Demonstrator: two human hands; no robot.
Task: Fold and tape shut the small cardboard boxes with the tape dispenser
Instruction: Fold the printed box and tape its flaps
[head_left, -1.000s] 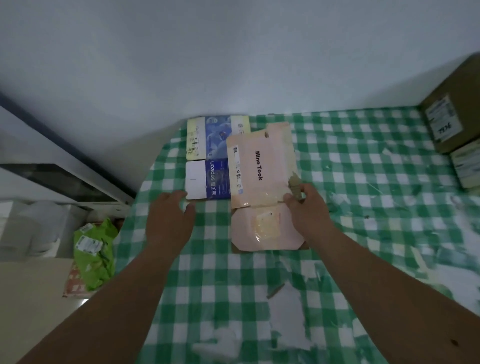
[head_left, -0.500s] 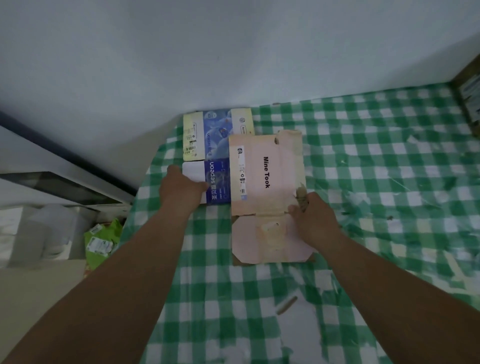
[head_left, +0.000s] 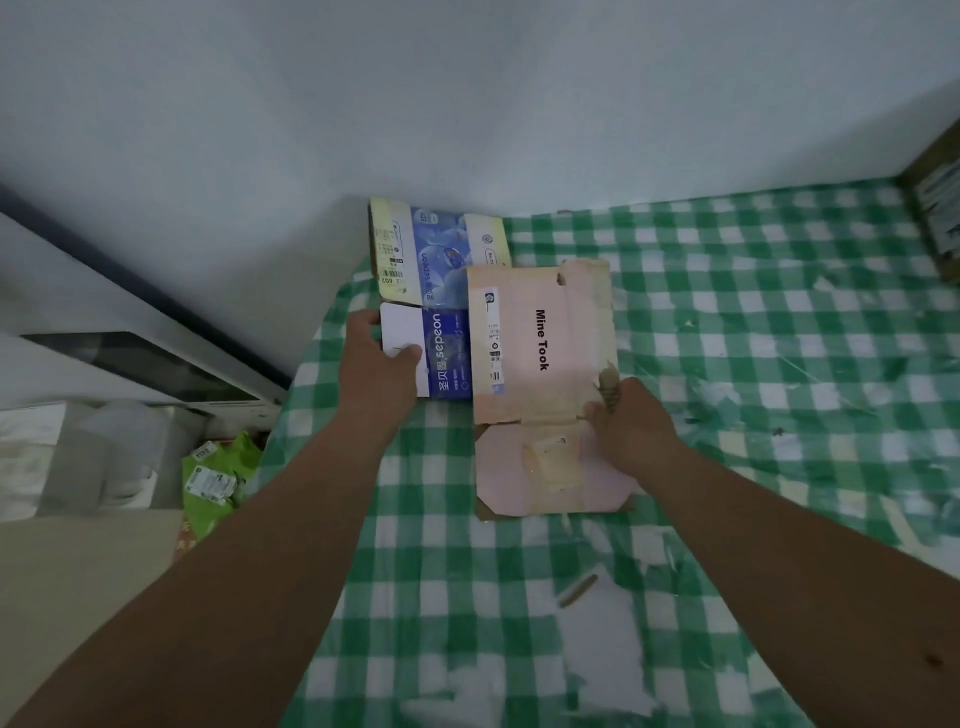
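Note:
A flattened pink box marked "Mine Took" (head_left: 535, 343) lies on the green checked tablecloth (head_left: 753, 364), its front flap (head_left: 540, 467) spread toward me. My right hand (head_left: 631, 426) grips its right edge near the flap fold. To its left lies a flattened blue and white box (head_left: 441, 353), partly under the pink one. My left hand (head_left: 376, 364) holds the white end of that blue box, thumb on top. Behind it sits another flattened blue and yellow box (head_left: 431, 249) against the wall. No tape dispenser is in view.
The table's left edge runs close by my left arm; below it lie a green bag (head_left: 218, 478) and white items. Brown cardboard boxes (head_left: 935, 218) stand at the far right. Torn white patches and a brown scrap (head_left: 577, 590) mark the cloth in front.
My left hand has moved forward from the bare cloth onto the blue and white box and taken hold of its white end. My right hand stays on the pink box's edge.

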